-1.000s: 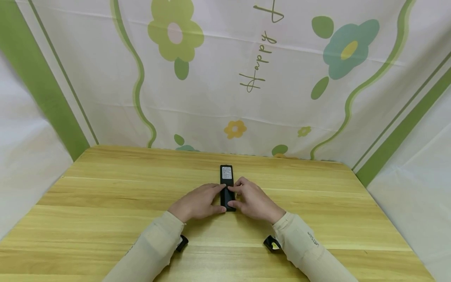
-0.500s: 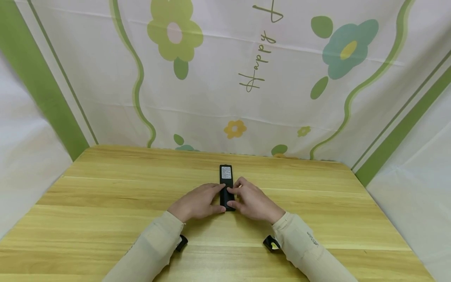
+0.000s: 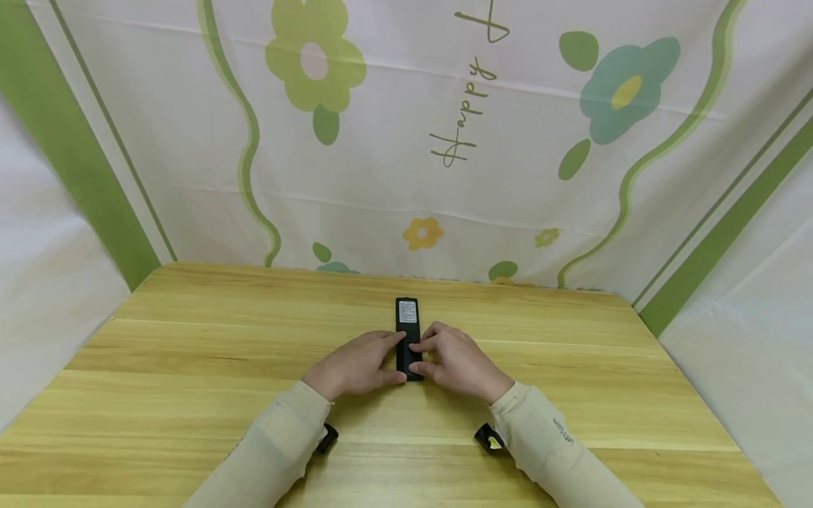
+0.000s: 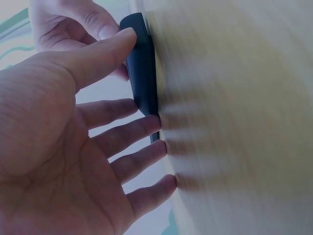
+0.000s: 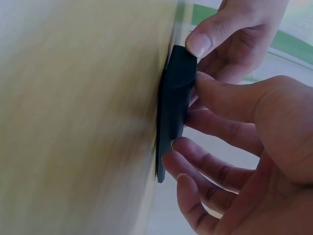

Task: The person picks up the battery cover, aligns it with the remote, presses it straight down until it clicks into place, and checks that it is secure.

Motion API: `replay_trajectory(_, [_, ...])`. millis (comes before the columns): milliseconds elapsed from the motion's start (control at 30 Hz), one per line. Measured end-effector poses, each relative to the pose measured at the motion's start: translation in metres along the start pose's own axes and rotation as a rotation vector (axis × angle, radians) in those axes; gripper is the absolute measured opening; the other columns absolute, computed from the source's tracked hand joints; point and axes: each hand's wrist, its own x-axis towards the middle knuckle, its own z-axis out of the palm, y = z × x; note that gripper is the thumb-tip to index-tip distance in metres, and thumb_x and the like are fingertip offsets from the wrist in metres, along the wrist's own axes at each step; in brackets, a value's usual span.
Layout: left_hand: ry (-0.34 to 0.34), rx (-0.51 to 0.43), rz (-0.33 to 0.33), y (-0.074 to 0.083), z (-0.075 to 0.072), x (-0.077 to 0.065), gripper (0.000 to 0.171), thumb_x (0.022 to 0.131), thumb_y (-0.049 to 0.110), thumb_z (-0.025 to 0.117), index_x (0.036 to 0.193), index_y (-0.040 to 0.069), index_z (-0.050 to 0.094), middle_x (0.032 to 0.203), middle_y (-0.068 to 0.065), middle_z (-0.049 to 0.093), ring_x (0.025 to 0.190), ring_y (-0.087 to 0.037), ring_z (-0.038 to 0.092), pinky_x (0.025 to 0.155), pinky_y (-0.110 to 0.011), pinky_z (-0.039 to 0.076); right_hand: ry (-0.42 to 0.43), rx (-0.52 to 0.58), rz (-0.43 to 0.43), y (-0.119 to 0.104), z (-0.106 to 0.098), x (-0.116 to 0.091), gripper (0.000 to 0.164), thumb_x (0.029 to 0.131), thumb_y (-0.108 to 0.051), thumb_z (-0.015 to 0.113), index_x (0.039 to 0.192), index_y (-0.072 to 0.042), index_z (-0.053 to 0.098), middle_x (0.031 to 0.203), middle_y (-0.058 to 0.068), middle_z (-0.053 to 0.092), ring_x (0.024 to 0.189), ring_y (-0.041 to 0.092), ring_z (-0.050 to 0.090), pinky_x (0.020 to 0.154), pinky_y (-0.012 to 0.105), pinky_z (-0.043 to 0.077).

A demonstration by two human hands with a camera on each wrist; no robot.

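Observation:
A black remote control [image 3: 406, 357] lies back side up on the wooden table, its long side pointing away from me. The white label [image 3: 408, 311] is at the far end. From the left, my left hand [image 3: 357, 363] holds it, thumb at the near end and index fingertip on its back. In the left wrist view the other left fingers reach down to the tabletop beside the remote control [image 4: 143, 73]. My right hand [image 3: 461, 363] has thumb and index finger on the raised part of the back; its remaining fingers curl loosely along the right side of the remote control [image 5: 174, 100].
Black wrist-worn devices [image 3: 327, 439] stick out below both sleeves. Behind the wooden table [image 3: 190, 339] hangs a white curtain [image 3: 381, 162] with printed flowers, and similar cloth closes off both sides.
Both hands stay almost where they were. The right index fingertip shifts very slightly toward me on the remote control's back, and the remote control keeps its place.

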Motion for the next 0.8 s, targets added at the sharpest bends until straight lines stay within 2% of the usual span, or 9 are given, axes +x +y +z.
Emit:
replay_trajectory(467, [-0.008, -0.007, -0.006, -0.002, 0.001, 0.0, 0.071, 0.09, 0.043, 0.06, 0.146, 0.01, 0.033, 0.144, -0.011, 0.039, 0.132, -0.028, 0.035, 0.106, -0.044, 0.032, -0.019, 0.024, 0.015, 0.002, -0.001, 0.0, 0.037, 0.085, -0.031, 0.07, 0.115, -0.01, 0.068, 0.1, -0.002, 0.058, 0.075, 0.013, 0.053, 0.062, 0.025, 0.042])
replay_trajectory(567, [-0.013, -0.011, -0.005, -0.002, 0.002, 0.0, 0.072, 0.089, 0.043, 0.06, 0.147, 0.011, 0.032, 0.144, -0.012, 0.038, 0.133, -0.028, 0.035, 0.106, -0.045, 0.032, -0.025, 0.044, 0.042, 0.004, -0.005, -0.003, 0.038, 0.085, -0.033, 0.069, 0.117, -0.012, 0.067, 0.1, -0.002, 0.06, 0.078, 0.013, 0.055, 0.064, 0.026, 0.044])
replay_trajectory(700, [-0.026, -0.03, 0.004, -0.004, 0.004, 0.001, 0.075, 0.088, 0.046, 0.061, 0.147, 0.012, 0.03, 0.145, -0.012, 0.037, 0.133, -0.029, 0.034, 0.106, -0.046, 0.032, 0.011, 0.081, 0.083, 0.01, -0.012, -0.009, 0.038, 0.086, -0.033, 0.069, 0.119, -0.014, 0.066, 0.103, -0.001, 0.061, 0.087, 0.016, 0.057, 0.07, 0.03, 0.047])
replay_trajectory(800, [-0.021, -0.038, 0.006, -0.008, 0.002, 0.0, 0.076, 0.088, 0.048, 0.059, 0.148, 0.013, 0.029, 0.146, -0.012, 0.035, 0.134, -0.028, 0.033, 0.106, -0.046, 0.031, 0.059, 0.064, 0.107, 0.018, -0.018, -0.013, 0.04, 0.086, -0.033, 0.069, 0.121, -0.015, 0.064, 0.104, 0.0, 0.062, 0.091, 0.019, 0.058, 0.073, 0.034, 0.048])
